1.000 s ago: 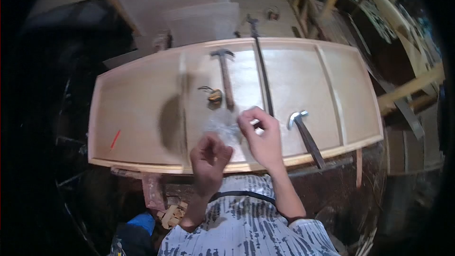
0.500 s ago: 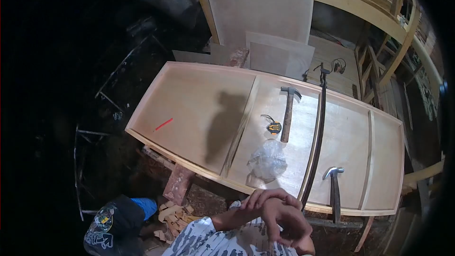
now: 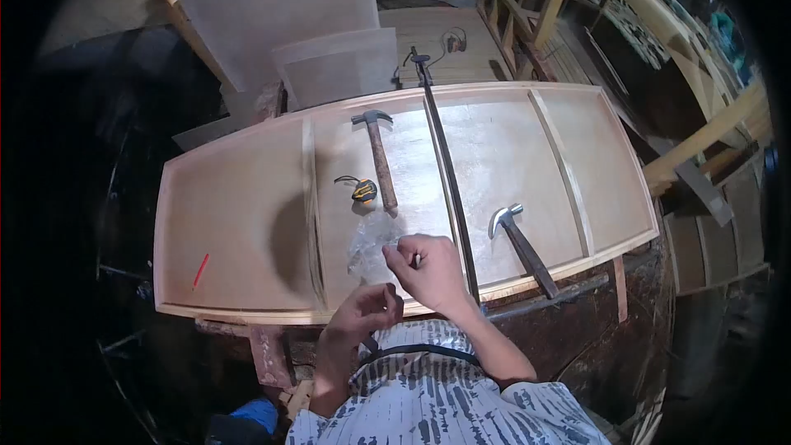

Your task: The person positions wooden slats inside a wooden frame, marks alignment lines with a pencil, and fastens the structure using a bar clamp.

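My right hand (image 3: 432, 272) is raised above the near edge of the wooden panel frame (image 3: 239, 313), thumb and fingers pinched together. Just left of it and lower, my left hand (image 3: 368, 311) is curled with its fingertips together. Anything small in either hand cannot be made out. Partly behind my right hand, a clear plastic bag (image 3: 367, 243) lies crumpled on the panel. Beyond the bag are a yellow and black tape measure (image 3: 363, 190) and a claw hammer (image 3: 379, 156) with a worn wooden handle. A second claw hammer (image 3: 523, 251) rests to the right, its handle over the near rim.
A long dark bar clamp (image 3: 445, 156) spans the frame. On the left section lies a red pencil-like stick (image 3: 200, 271). Large pale boards (image 3: 280, 8) lean behind; timber rails (image 3: 659, 8) stand at the right. Blue fabric (image 3: 257, 414) on another person shows bottom left.
My hands, overlapping near my body before, have come apart and now hold pinched shapes over the near edge. The view has turned right, so the panel and tools appear further left.
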The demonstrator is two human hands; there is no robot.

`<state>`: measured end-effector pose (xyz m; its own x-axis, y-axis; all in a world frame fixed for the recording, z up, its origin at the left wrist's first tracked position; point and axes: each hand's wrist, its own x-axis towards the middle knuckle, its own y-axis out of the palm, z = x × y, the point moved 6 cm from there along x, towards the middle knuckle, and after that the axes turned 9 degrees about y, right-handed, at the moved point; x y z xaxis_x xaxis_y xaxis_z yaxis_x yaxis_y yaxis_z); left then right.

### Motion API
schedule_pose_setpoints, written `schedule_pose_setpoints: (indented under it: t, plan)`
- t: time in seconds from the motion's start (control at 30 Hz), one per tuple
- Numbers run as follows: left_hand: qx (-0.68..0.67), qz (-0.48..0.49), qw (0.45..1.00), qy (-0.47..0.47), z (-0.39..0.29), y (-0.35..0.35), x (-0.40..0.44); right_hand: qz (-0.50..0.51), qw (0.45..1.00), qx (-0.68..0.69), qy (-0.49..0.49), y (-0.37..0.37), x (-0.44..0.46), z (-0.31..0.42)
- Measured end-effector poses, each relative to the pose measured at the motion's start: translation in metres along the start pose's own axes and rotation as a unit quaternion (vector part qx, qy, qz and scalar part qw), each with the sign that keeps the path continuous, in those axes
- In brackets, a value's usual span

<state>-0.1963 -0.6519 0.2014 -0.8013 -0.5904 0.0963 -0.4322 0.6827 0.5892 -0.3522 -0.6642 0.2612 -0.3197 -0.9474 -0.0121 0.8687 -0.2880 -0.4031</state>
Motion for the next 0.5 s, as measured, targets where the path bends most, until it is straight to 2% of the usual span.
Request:
schedule_pose_setpoints:
  t: [0.03, 0.1, 0.27, 0.5]
  plan:
    - [0.001, 0.004, 1.000, -0.007, 0.000, 0.002, 0.001, -0.036, 0.998, -0.055, -0.024, -0.005, 0.002, 0.002]
    - [0.124, -0.072, 0.989, -0.038, 0.003, -0.003, 0.004, -0.037, 0.998, -0.060, 0.004, -0.007, 0.005, -0.001]
    - [0.110, -0.109, 0.988, 0.031, 0.006, 0.011, 0.022, -0.056, 0.995, -0.044, 0.068, -0.012, 0.009, -0.003]
    - [0.254, -0.148, 0.955, 0.030, -0.001, 0.009, 0.016, -0.071, 0.992, -0.039, 0.101, -0.015, 0.010, -0.019]
